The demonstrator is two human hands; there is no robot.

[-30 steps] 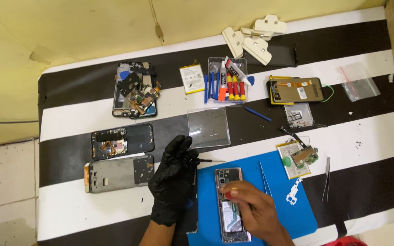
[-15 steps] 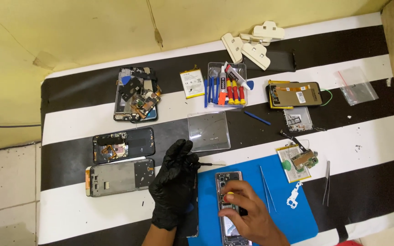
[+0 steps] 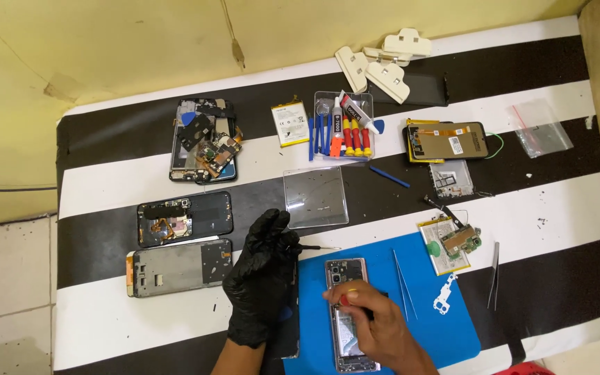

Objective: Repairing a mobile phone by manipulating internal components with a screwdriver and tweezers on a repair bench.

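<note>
My left hand (image 3: 262,281), in a black glove, rests flat on the left edge of a blue work mat (image 3: 425,312), over a dark phone part. A thin screwdriver tip (image 3: 317,247) pokes out from under it. My bare right hand (image 3: 376,326) pinches a small red-tipped tool over an opened phone frame (image 3: 347,278) lying on the mat. Thin tweezers (image 3: 404,285) lie just right of the phone.
Two opened phones (image 3: 185,219) (image 3: 178,267) lie to the left, a third with loose parts (image 3: 203,139) behind. A clear tray (image 3: 315,197), a tool box with red and blue tools (image 3: 345,128), a battery (image 3: 290,125), a screen assembly (image 3: 447,141) and white clamps (image 3: 383,62) sit beyond.
My right hand has slid slightly down the opened phone toward me. My gloved left hand stays put.
</note>
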